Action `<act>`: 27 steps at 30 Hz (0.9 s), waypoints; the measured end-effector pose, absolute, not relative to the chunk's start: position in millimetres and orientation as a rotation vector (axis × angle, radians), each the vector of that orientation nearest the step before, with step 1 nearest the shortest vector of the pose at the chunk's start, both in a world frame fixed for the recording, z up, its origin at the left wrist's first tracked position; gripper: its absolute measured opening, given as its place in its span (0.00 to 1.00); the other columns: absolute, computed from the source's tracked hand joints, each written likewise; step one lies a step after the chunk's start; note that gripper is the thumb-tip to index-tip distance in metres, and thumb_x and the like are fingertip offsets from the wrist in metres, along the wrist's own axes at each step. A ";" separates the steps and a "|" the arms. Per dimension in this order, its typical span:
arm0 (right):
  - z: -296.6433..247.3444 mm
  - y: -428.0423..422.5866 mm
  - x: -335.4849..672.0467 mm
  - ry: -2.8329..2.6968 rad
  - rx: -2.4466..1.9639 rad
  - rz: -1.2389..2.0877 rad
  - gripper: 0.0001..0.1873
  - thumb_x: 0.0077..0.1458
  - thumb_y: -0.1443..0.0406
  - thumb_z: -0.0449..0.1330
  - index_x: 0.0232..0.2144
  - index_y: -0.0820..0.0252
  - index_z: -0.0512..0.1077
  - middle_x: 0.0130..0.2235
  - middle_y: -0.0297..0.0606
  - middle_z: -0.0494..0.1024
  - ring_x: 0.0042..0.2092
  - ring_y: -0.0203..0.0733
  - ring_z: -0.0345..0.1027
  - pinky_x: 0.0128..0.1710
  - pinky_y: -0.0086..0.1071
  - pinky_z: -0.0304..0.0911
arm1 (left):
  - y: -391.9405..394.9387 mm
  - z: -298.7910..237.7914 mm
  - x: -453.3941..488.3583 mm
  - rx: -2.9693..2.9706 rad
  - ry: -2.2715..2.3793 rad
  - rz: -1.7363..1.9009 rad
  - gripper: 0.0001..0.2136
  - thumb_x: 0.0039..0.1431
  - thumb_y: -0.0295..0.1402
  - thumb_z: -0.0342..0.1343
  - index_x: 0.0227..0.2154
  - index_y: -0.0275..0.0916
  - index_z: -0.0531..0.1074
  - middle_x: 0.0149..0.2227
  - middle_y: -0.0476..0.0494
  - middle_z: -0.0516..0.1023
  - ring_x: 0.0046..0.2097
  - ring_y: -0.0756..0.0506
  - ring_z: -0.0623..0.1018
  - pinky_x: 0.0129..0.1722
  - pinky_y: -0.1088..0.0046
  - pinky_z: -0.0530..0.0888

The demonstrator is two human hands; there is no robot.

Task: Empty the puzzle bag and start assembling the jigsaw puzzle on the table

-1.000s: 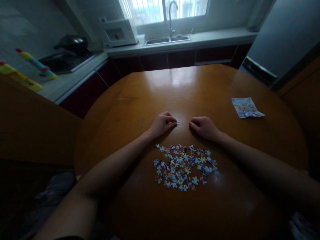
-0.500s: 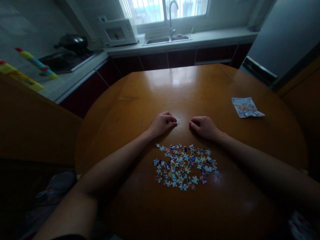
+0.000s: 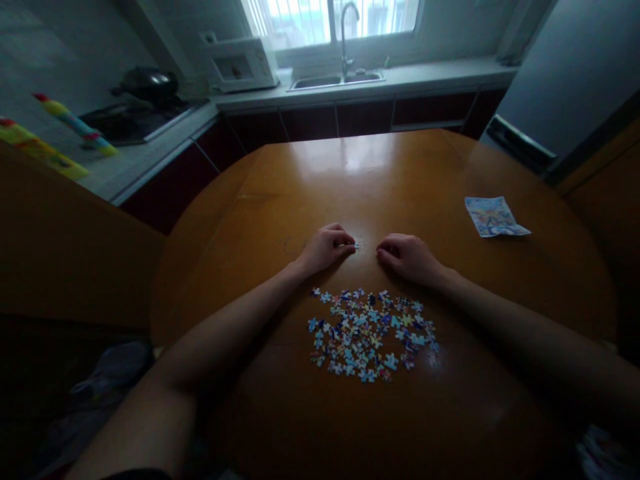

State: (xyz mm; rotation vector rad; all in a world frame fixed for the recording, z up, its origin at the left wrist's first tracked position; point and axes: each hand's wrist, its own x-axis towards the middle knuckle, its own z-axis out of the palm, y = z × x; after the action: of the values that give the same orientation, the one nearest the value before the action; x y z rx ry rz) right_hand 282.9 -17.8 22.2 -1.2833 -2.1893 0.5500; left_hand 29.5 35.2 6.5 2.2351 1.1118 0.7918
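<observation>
Pinching left hand [image 3: 326, 249]: is holding a small pale puzzle piece [image 3: 357, 245] in a narrow pinch; whether it is one piece or a couple joined is too small to tell.
Puzzle piece's place: is sitting at or just above the wooden table [image 3: 300, 180], between the two hands, nearer the left one and on the far side of the loose puzzle pieces [image 3: 359, 321].
Puzzle piece's handling: is looking very light and fairly stiff, probably card, so it is likely sliding easily on the glossy wood; the thin knobs are seeming the fragile part, apt to bend under a hard squeeze.
Where to hold it: opposite edges of the body are offering the surest purchase, with the knobs staying free.
Left forearm [image 3: 235, 320]: is slanting in from the near left, the hand lying low with its fingers pointing right.
Right hand [image 3: 407, 257]: is resting just right of the piece, apart from it, fingers curling toward the thumb; the grip is looking narrow, but one cannot tell whether it is holding anything.
Right forearm [image 3: 525, 320]: is slanting in from the near right, mirroring the other.
Loose puzzle pieces: are lying scattered on the near side of both hands, touching neither.
Printed sheet [image 3: 493, 217]: is lying far right, well apart from the hands.
</observation>
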 end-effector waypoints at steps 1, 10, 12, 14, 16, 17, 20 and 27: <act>25.3 -24.2 279.3 -2.219 -1.183 0.568 0.08 0.61 0.63 0.60 0.36 0.59 0.78 0.34 0.38 0.78 0.33 0.38 0.67 0.34 0.32 0.58 | 35.1 6.5 29.6 2.233 1.109 0.792 0.05 0.58 0.35 0.67 0.35 0.39 0.82 0.35 0.46 0.74 0.34 0.50 0.72 0.34 0.72 0.70; 42.6 -88.4 241.8 -2.795 -0.638 0.343 0.05 0.63 0.69 0.60 0.35 0.57 0.75 0.38 0.38 0.77 0.39 0.41 0.64 0.39 0.35 0.57 | 35.6 5.0 29.7 2.241 1.103 0.802 0.05 0.59 0.35 0.66 0.35 0.40 0.82 0.36 0.45 0.75 0.35 0.49 0.73 0.35 0.72 0.72; 41.0 -90.6 242.3 -2.824 -0.676 0.313 0.03 0.63 0.68 0.61 0.35 0.57 0.74 0.39 0.39 0.76 0.40 0.42 0.64 0.39 0.35 0.57 | 35.2 5.5 29.7 2.244 1.099 0.798 0.05 0.59 0.35 0.66 0.35 0.40 0.82 0.37 0.45 0.75 0.35 0.49 0.73 0.36 0.72 0.72; 40.3 -90.9 244.1 -2.826 -0.715 0.316 0.04 0.63 0.68 0.61 0.34 0.58 0.74 0.39 0.39 0.76 0.39 0.42 0.64 0.38 0.35 0.57 | 34.9 6.2 29.8 2.250 1.096 0.796 0.05 0.59 0.34 0.66 0.35 0.39 0.81 0.37 0.45 0.76 0.35 0.49 0.74 0.36 0.72 0.72; 41.2 -91.8 245.2 -2.830 -0.734 0.323 0.04 0.62 0.69 0.60 0.33 0.58 0.73 0.38 0.39 0.76 0.39 0.42 0.64 0.37 0.36 0.56 | 34.7 6.8 29.9 2.259 1.094 0.795 0.05 0.59 0.35 0.66 0.35 0.39 0.81 0.37 0.45 0.75 0.35 0.49 0.73 0.36 0.72 0.72; 42.1 -92.8 245.2 -2.836 -0.745 0.326 0.04 0.62 0.69 0.61 0.33 0.58 0.73 0.39 0.39 0.76 0.39 0.43 0.64 0.37 0.36 0.57 | 34.8 6.9 29.9 2.262 1.093 0.794 0.05 0.59 0.35 0.66 0.35 0.39 0.81 0.36 0.45 0.75 0.35 0.49 0.73 0.36 0.72 0.72; 44.6 -97.0 243.0 -2.851 -0.809 0.329 0.02 0.59 0.70 0.61 0.34 0.59 0.72 0.38 0.40 0.76 0.38 0.43 0.63 0.37 0.36 0.57 | 35.2 6.5 29.7 2.265 1.090 0.793 0.06 0.59 0.35 0.66 0.35 0.39 0.81 0.37 0.44 0.76 0.35 0.49 0.74 0.36 0.72 0.72; 48.6 -102.4 236.1 -2.860 -0.850 0.376 0.08 0.56 0.75 0.57 0.37 0.62 0.71 0.39 0.46 0.75 0.40 0.47 0.64 0.39 0.38 0.63 | 35.7 5.7 29.8 2.259 1.080 0.805 0.05 0.59 0.34 0.66 0.35 0.38 0.81 0.36 0.45 0.75 0.35 0.50 0.73 0.36 0.72 0.71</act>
State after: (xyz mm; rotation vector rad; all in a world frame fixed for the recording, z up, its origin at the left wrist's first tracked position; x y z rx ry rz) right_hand 236.1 -102.4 48.6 -0.8502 -2.8602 0.3758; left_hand 29.8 35.7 5.7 2.2592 1.0796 0.8055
